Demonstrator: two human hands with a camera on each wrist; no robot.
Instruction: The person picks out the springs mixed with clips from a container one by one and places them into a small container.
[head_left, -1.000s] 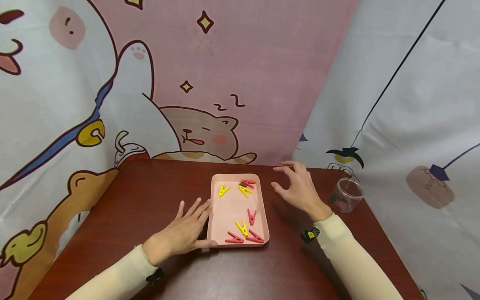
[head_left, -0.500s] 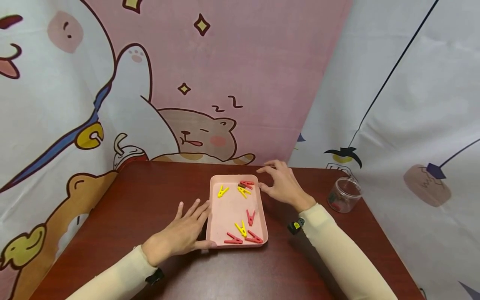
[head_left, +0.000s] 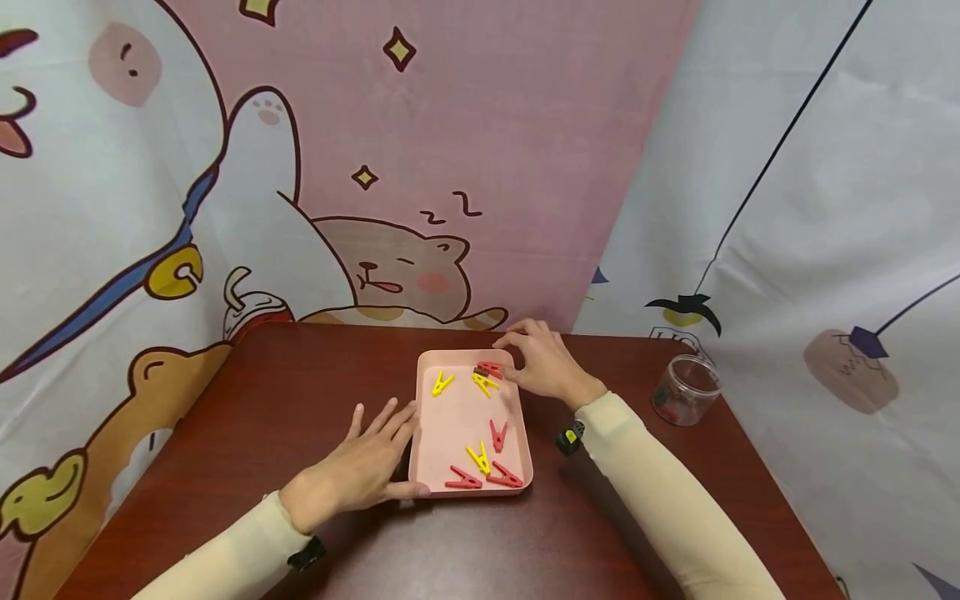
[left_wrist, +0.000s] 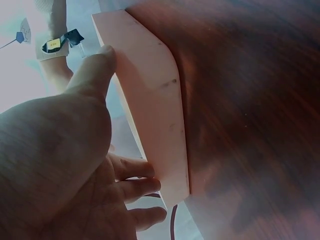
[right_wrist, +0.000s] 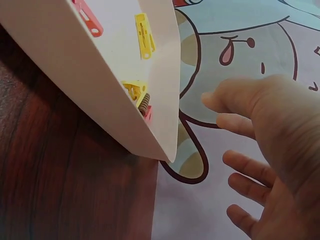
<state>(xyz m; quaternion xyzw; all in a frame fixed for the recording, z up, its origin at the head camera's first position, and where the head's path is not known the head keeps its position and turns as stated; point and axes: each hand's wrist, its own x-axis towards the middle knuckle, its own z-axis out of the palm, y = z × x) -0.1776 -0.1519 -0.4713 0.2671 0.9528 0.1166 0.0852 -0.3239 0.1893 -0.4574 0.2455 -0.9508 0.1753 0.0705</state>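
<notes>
A pink tray [head_left: 457, 425] lies on the table with several red and yellow clothespins inside. My left hand [head_left: 360, 467] rests against the tray's left side, fingers spread and thumb at the near left corner. In the left wrist view its fingertips touch the tray's outer wall [left_wrist: 150, 95]. Over the tray's far right corner hovers my right hand [head_left: 547, 362], fingers bent but holding nothing. Just by its fingertips lie a red clothespin [head_left: 490, 367], a yellow clothespin [head_left: 485, 384] and a small dark ribbed piece [right_wrist: 144, 104]. Another yellow clothespin [head_left: 442, 383] lies at the far left.
A clear round jar [head_left: 686, 390] with small dark and red things inside stands at the table's right edge. Nearer in the tray are a red clothespin [head_left: 498, 435] and a yellow clothespin [head_left: 479, 457]. A printed cloth [head_left: 525, 167] hangs behind the table.
My right hand has moved left, from beside the tray to above its far right corner. The left hand stays at the tray's left side, and the clothespins lie as before.
</notes>
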